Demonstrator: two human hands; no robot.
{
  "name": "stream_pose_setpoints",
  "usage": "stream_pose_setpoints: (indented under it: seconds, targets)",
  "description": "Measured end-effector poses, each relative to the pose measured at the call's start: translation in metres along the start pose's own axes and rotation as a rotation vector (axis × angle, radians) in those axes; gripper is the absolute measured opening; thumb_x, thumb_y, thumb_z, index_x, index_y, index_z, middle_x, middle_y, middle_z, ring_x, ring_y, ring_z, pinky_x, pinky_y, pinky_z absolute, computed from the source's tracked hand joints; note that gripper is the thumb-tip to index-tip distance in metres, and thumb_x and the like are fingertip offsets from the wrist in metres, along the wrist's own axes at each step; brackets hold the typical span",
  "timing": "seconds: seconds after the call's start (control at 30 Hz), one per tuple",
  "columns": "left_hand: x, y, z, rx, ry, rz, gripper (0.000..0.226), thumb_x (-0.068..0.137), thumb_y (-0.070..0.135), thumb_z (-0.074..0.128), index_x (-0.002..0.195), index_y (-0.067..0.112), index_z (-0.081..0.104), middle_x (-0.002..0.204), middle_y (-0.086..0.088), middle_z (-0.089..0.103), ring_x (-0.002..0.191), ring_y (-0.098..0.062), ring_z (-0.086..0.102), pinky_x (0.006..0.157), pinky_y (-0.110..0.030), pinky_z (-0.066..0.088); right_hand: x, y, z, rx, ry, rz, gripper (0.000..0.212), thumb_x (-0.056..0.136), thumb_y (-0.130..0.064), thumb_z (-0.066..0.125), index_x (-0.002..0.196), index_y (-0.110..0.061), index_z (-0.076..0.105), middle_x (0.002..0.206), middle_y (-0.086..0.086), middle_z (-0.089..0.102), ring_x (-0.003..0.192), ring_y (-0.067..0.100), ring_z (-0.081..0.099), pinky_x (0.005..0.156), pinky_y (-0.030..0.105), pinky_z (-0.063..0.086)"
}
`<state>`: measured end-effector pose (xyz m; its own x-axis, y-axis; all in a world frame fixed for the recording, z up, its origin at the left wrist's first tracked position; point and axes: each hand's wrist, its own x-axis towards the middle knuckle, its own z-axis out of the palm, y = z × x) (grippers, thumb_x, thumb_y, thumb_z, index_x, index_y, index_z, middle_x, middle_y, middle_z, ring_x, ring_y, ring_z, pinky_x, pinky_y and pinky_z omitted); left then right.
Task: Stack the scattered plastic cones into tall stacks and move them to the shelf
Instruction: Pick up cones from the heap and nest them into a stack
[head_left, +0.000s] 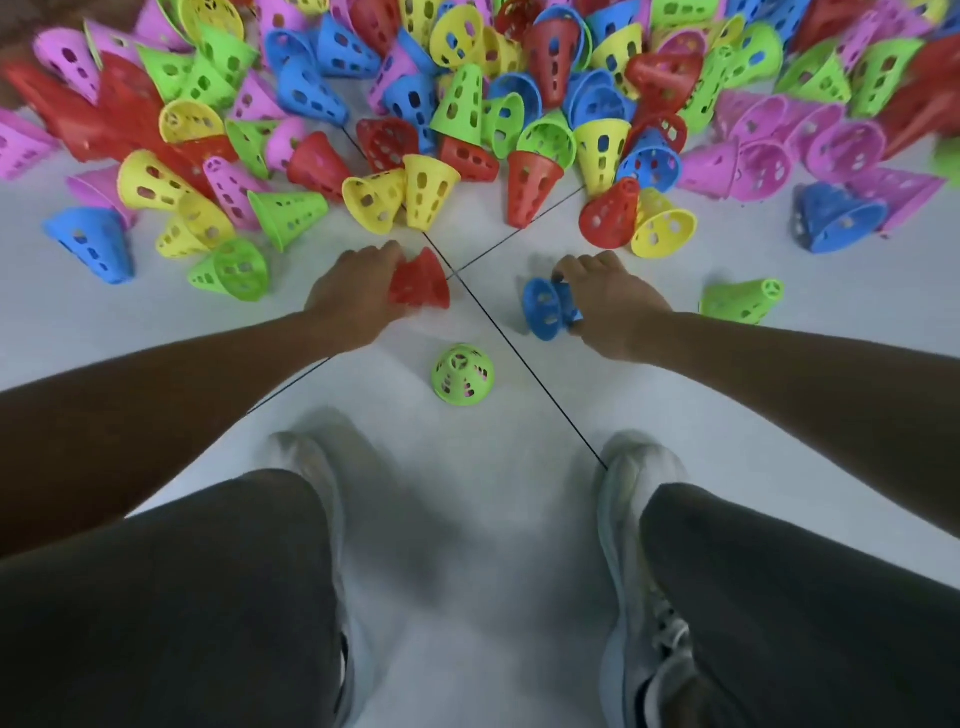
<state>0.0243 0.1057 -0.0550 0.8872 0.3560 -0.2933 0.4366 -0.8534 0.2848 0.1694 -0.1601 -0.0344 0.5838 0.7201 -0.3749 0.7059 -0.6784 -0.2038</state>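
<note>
Tiles (467, 519) of pale floor are lying under us as our left hand (353, 291) is gripping a red cone (421, 283) and our right hand (608, 301) is pinching a blue cone (543, 309), just short of the heaped cones (467, 104).

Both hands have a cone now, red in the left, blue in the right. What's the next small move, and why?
Probably bring one held cone down over the upright green cone standing alone between the hands, starting a stack. The left hand grips the red cone, the right hand the blue cone, and no stack shows yet on the floor.
</note>
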Motion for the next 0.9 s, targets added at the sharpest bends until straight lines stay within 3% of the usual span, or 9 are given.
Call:
stream_pose_setpoints:
  seconds: [0.23, 0.33, 0.43, 0.5, 0.7, 0.8, 0.9]
  targets:
    - [-0.043, 0.011, -0.012, -0.34, 0.099, -0.056, 0.048, 0.08, 0.036, 0.083, 0.116, 0.016, 0.059, 0.098, 0.0, 0.069, 0.087, -0.022, 0.065, 0.079, -0.034, 0.05, -0.023, -0.001, 0.012, 0.115, 0.0, 0.065, 0.05, 0.088, -0.025, 0.073, 0.127, -0.016, 0.042, 0.124, 0.006, 0.056, 0.119, 0.026, 0.043, 0.086, 0.042, 0.046]
    - [-0.066, 0.025, -0.021, -0.492, 0.159, -0.075, 0.041, 0.08, 0.038, 0.083, 0.112, 0.02, 0.065, 0.096, 0.004, 0.07, 0.084, -0.014, 0.066, 0.074, -0.017, 0.047, -0.033, -0.004, 0.012, 0.256, 0.005, 0.11, 0.051, 0.09, -0.028, 0.072, 0.13, -0.017, 0.042, 0.124, 0.005, 0.054, 0.115, 0.026, 0.047, 0.088, 0.041, 0.046]
    - [-0.085, 0.039, -0.027, -0.581, 0.189, -0.055, 0.035, 0.079, 0.036, 0.084, 0.108, 0.024, 0.068, 0.096, 0.005, 0.071, 0.084, -0.013, 0.066, 0.079, -0.022, 0.052, -0.042, -0.01, 0.009, 0.382, -0.017, 0.144, 0.053, 0.091, -0.031, 0.071, 0.133, -0.016, 0.042, 0.123, 0.007, 0.055, 0.11, 0.027, 0.052, 0.088, 0.04, 0.046]
    - [-0.092, 0.048, -0.028, -0.576, 0.197, -0.005, 0.034, 0.078, 0.031, 0.085, 0.107, 0.025, 0.068, 0.099, 0.003, 0.068, 0.088, -0.012, 0.065, 0.083, -0.029, 0.056, -0.047, -0.013, 0.01, 0.457, -0.013, 0.142, 0.052, 0.092, -0.033, 0.07, 0.133, -0.017, 0.043, 0.123, 0.007, 0.056, 0.106, 0.026, 0.054, 0.088, 0.039, 0.046]
    - [-0.1, 0.058, -0.031, -0.446, 0.203, 0.104, 0.039, 0.071, 0.027, 0.088, 0.105, 0.022, 0.071, 0.095, -0.001, 0.061, 0.086, -0.014, 0.061, 0.083, -0.031, 0.054, -0.055, -0.026, 0.007, 0.747, 0.117, 0.197, 0.047, 0.092, -0.035, 0.07, 0.134, -0.023, 0.052, 0.111, 0.003, 0.058, 0.092, 0.018, 0.054, 0.078, 0.027, 0.039]
    - [-0.101, 0.051, -0.029, -0.354, 0.145, 0.144, 0.036, 0.071, 0.031, 0.087, 0.103, 0.021, 0.072, 0.094, 0.002, 0.059, 0.083, -0.01, 0.058, 0.08, -0.029, 0.051, -0.057, -0.039, 0.001, 0.981, 0.163, 0.213, 0.043, 0.093, -0.027, 0.069, 0.134, -0.023, 0.056, 0.098, -0.011, 0.058, 0.084, 0.011, 0.056, 0.083, 0.035, 0.05]
    - [-0.1, 0.048, -0.021, -0.284, 0.088, 0.185, 0.035, 0.072, 0.029, 0.084, 0.103, 0.019, 0.071, 0.094, 0.005, 0.055, 0.08, -0.007, 0.052, 0.077, -0.027, 0.047, -0.057, -0.048, -0.001, 1.043, 0.192, 0.193, 0.045, 0.097, -0.022, 0.063, 0.14, -0.022, 0.053, 0.104, -0.016, 0.057, 0.093, 0.017, 0.06, 0.09, 0.04, 0.053]
